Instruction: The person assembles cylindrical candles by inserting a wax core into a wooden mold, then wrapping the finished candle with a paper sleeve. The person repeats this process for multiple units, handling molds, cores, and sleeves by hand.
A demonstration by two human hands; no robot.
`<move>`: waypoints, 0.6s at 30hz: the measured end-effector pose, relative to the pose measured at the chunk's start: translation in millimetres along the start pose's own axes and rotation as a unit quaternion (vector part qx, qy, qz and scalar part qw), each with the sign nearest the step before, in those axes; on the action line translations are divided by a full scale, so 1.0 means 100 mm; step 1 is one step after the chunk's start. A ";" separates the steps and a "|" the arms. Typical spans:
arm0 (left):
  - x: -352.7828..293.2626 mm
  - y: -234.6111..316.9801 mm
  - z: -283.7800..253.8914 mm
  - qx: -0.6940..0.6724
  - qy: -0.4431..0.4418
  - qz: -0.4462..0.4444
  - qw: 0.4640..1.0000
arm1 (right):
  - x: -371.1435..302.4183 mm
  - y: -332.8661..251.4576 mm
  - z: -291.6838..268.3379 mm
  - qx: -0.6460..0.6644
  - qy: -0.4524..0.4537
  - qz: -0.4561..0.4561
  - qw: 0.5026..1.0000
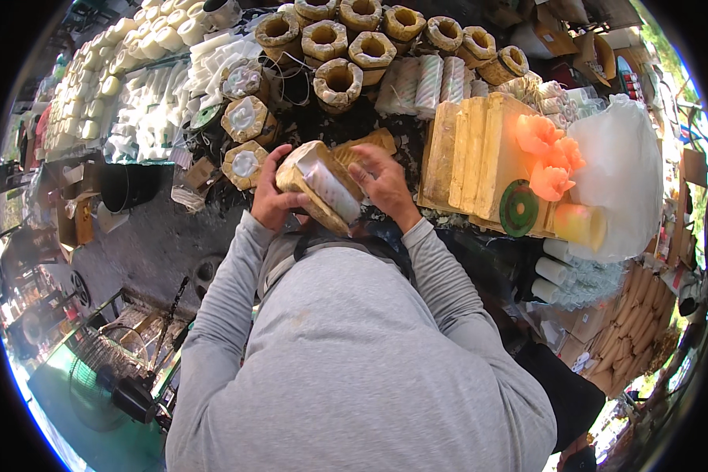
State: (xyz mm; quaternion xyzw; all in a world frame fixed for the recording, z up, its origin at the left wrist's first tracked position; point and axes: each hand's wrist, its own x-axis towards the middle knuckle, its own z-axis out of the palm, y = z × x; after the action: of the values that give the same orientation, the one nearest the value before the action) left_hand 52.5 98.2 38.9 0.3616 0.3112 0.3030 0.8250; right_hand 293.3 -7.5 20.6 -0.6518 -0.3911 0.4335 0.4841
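Note:
My left hand (274,195) is wrapped round a yellowish, wax-crusted mould half (296,175), held tilted in front of my waist. Lying in its hollow is a white candle (330,191) with a faint coloured pattern. Just to the right, my right hand (387,189) has its fingers apart, with the thumb close to the candle's upper end; whether it touches is hard to see. Behind those fingers shows a second yellow piece with a ridged inner face (370,147), partly hidden by the hand.
Several hexagonal moulds (338,82) stand at the back, three filled ones (244,164) nearer left. White candles (145,106) crowd the left table. On the right are yellow blocks (468,153), an orange flower-shaped piece (549,157), a green disc (519,208) and a plastic bag (617,173).

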 end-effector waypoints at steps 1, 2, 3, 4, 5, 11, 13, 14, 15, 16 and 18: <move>0.04 -0.05 0.04 -0.083 -0.008 -0.020 0.996 | -0.02 -0.06 0.03 0.208 -0.118 0.043 0.970; 0.06 -0.17 0.12 -0.150 0.029 -0.044 0.987 | 0.01 -0.09 0.03 0.171 -0.193 0.082 0.963; 0.10 -0.32 0.22 -0.167 0.073 -0.023 0.983 | -0.01 -0.10 0.05 0.129 -0.172 0.113 0.970; 0.12 -0.45 0.31 -0.072 0.091 -0.019 0.993 | 0.00 -0.09 0.09 0.092 -0.144 0.126 0.977; 0.12 -0.55 0.35 0.023 0.113 -0.028 0.993 | -0.01 -0.05 0.12 0.060 -0.119 0.134 0.982; 0.06 -0.50 -0.14 -0.252 0.013 -0.236 0.938 | -0.27 0.45 0.17 0.370 -0.030 0.240 0.897; 0.10 -0.53 -0.27 -0.155 0.046 -0.226 0.961 | -0.32 0.58 0.06 0.470 -0.013 0.260 0.844; 0.16 -0.57 -0.31 -0.059 0.093 -0.209 0.972 | -0.32 0.61 0.01 0.465 -0.010 0.270 0.843; 0.23 -0.63 -0.33 0.026 0.122 -0.181 0.976 | -0.33 0.63 -0.05 0.495 -0.044 0.236 0.835; 0.35 -0.67 -0.36 0.140 0.098 -0.117 0.978 | -0.33 0.64 -0.10 0.507 -0.055 0.222 0.831; 0.52 -0.79 -0.37 0.369 0.140 -0.017 0.919 | -0.31 0.61 -0.17 0.523 -0.095 0.191 0.825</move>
State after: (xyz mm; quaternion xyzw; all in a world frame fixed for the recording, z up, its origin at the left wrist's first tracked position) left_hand 79.3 107.4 -59.1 0.5888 0.5191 0.1997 0.5865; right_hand 305.4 -54.9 -30.6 -0.3178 -0.0173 0.7163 0.6210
